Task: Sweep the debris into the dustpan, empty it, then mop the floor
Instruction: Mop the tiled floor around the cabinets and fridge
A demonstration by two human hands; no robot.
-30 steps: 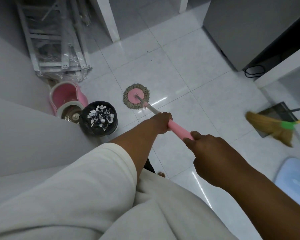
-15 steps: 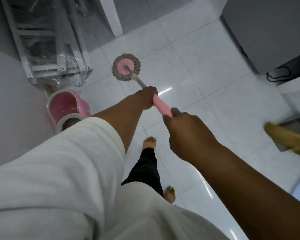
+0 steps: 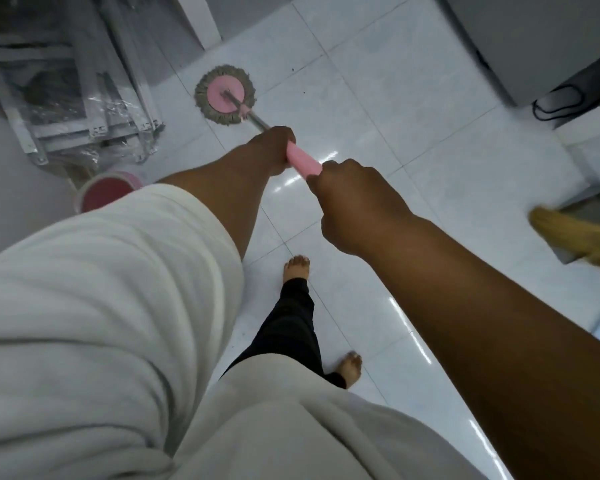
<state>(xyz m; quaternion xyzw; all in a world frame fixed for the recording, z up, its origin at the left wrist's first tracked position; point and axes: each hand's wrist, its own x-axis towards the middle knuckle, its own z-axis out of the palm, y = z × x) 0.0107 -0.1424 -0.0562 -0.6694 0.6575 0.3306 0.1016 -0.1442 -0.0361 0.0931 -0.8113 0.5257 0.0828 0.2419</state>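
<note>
Round pink-disc mop head with grey fringe [image 3: 225,95] shifted farther out across white tiled floor [image 3: 413,98], now near plastic-wrapped white metal frames [image 3: 66,81]. Pink mop bucket [image 3: 106,192] mostly hidden behind white sleeve [image 3: 101,289]; contents unreadable. Yellow straw broom [image 3: 575,237] and grey dustpan [image 3: 593,202] blurred, cut off at right edge. Left hand [image 3: 269,152], right hand [image 3: 357,206]: fingers wrapped tight round pink mop handle grip [image 3: 303,162], left ahead.

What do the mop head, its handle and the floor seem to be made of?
Mop head: greyish-tan yarn fringe, likely cotton or microfibre, round a smooth pink plastic disc. Handle: matte pink grip, plastic or foam; the shaft below gleams like metal. Floor: glazed white tile, judging by glossy reflections and grout lines.
</note>
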